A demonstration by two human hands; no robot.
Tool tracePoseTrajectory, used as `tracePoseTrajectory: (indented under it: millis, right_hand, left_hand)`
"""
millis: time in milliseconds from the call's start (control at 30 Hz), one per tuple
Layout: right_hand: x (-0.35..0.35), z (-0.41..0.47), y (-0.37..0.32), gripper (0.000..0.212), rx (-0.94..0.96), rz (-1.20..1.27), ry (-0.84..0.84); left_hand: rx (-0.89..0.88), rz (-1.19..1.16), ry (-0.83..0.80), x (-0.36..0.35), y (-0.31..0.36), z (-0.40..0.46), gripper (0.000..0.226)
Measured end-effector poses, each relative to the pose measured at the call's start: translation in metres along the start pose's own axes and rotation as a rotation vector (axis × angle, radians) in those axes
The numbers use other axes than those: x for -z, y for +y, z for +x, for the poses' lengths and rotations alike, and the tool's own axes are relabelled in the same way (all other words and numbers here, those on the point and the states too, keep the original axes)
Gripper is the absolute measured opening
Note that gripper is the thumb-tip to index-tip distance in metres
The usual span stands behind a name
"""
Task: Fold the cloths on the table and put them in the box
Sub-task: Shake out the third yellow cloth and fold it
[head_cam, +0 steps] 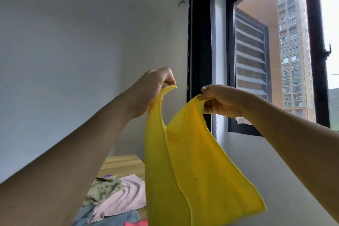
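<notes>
A yellow cloth hangs in the air in front of me, held up high. My left hand pinches one top corner and my right hand pinches the other, a short gap between them. The cloth sags between the hands and drapes down past the frame's bottom edge. Below it, on the wooden table, lie other cloths in a loose pile: a pink one, an olive patterned one, a grey-blue one and a red one at the bottom edge. No box is in view.
A white wall fills the left and middle of the view. A dark-framed window with a black curtain beside it stands at the right. Only the far end of the table shows.
</notes>
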State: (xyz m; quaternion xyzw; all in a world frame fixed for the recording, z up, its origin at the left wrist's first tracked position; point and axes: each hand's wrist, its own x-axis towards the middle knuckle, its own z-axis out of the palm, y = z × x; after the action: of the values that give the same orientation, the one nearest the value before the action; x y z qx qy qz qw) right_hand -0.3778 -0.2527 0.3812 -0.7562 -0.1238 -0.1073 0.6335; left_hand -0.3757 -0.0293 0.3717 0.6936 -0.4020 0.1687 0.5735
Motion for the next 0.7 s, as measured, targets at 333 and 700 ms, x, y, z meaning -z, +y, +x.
tracePoseTrajectory:
  millis: [333,700]
  right_hand:
    - [-0.007,-0.017,-0.001,0.010,-0.011,-0.304,0.061]
    - [-0.019,-0.017,-0.006,0.039,-0.012,0.101,-0.163]
  left_hand:
    - [-0.011,0.142,-0.052,0.016,-0.003,-0.013,0.037]
    - [-0.035,0.008,-0.001,0.013,-0.015,-0.015,0.031]
